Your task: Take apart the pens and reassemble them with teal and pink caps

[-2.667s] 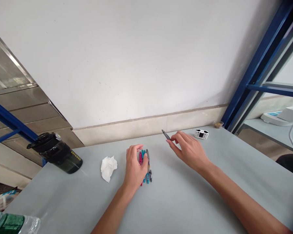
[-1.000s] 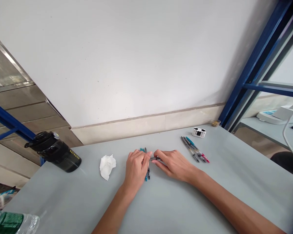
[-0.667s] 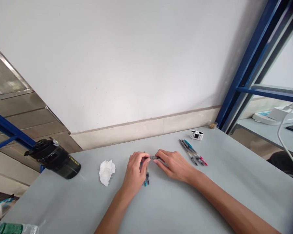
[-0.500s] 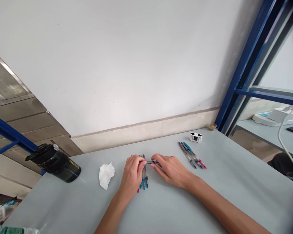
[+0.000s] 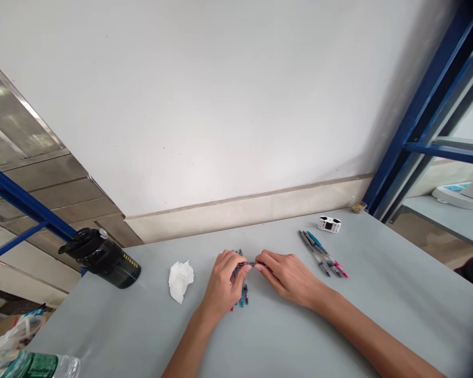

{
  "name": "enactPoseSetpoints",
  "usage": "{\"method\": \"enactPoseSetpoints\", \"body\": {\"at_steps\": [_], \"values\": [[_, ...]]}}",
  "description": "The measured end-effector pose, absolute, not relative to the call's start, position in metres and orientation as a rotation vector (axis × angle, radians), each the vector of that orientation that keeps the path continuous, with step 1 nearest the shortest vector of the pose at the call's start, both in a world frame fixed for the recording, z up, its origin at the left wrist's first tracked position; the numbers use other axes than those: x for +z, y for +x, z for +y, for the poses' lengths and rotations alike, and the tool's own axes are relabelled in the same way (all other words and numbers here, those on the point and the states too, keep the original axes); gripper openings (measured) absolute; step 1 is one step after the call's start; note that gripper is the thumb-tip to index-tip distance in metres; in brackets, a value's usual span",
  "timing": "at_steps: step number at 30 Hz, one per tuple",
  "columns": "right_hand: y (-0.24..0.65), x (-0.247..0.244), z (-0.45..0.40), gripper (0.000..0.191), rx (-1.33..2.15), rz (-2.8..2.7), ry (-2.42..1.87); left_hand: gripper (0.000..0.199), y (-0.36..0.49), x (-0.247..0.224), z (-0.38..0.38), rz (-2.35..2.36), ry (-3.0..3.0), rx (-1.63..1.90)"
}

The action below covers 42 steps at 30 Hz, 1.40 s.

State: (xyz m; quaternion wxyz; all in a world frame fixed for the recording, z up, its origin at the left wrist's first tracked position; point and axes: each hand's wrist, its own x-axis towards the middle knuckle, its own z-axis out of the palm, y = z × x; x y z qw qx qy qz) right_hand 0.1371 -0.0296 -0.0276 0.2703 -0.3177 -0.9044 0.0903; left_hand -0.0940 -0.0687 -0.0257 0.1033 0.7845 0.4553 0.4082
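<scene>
Apparently, the grey table [image 5: 284, 341] is used as a work surface. To the left, a black bottle [image 5: 109, 264] is placed well apart from the left hand [image 5: 224, 281] and right hand [image 5: 291, 274]. A row of pens [image 5: 319, 251] is laid at right, perhaps to be kept separate from the bunch [image 5: 246, 296] partly covered by the left hand. Between the hands, 1 dark pen [image 5: 252, 263] is clamped in 2 pinches, presumably for steadiness.

A dark pen [image 5: 250, 263] is pinched by the left hand [image 5: 224, 279] and the right hand [image 5: 288, 275]; several pens [image 5: 246, 295] on the table [image 5: 276, 341] are partly covered by the left.
</scene>
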Motion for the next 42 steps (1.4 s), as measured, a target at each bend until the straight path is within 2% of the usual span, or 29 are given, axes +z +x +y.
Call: {"method": "enactPoseSetpoints", "body": {"at_steps": [4, 8, 10, 13, 15, 18, 26, 28, 31, 33, 37, 42], "values": [[0.137, -0.031, -0.028, 0.021, 0.252, -2.449, -0.860, 0.044, -0.091, -0.034, -0.061, 1.446, 2.255, 1.251], [0.139, -0.036, -0.026, 0.020, 0.160, -2.480, -0.851, 0.058, -0.089, -0.036, -0.059, 1.492, 2.137, 1.268], [0.142, -0.038, -0.024, 0.020, 0.139, -2.490, -0.846, 0.052, -0.090, -0.034, -0.060, 1.478, 2.097, 1.299], [0.146, -0.038, -0.021, 0.020, 0.134, -2.478, -0.868, 0.019, -0.092, -0.030, -0.062, 1.382, 2.102, 1.325], [0.148, -0.037, -0.020, 0.020, 0.147, -2.468, -0.878, 0.011, -0.092, -0.029, -0.062, 1.319, 2.162, 1.295], [0.147, -0.036, -0.020, 0.020, 0.196, -2.465, -0.896, 0.026, -0.091, -0.032, -0.061, 1.352, 2.231, 1.269], [0.144, -0.035, -0.023, 0.020, 0.134, -2.464, -0.795, 0.050, -0.087, -0.033, -0.065, 1.527, 2.071, 1.317], [0.144, -0.034, -0.022, 0.021, 0.122, -2.455, -0.782, 0.043, -0.089, -0.030, -0.066, 1.496, 2.034, 1.317], [0.145, -0.032, -0.022, 0.023, 0.115, -2.430, -0.792, 0.018, -0.092, -0.026, -0.068, 1.417, 2.053, 1.302], [0.145, -0.031, -0.022, 0.024, 0.118, -2.421, -0.800, 0.017, -0.092, -0.025, -0.068, 1.380, 2.108, 1.287], [0.145, -0.030, -0.023, 0.023, 0.107, -2.429, -0.791, 0.043, -0.093, -0.024, -0.070, 1.435, 1.997, 1.335], [0.149, -0.027, -0.019, 0.021, 0.024, -2.433, -0.766, 0.059, -0.098, -0.021, -0.068, 1.475, 1.569, 1.430]]}}
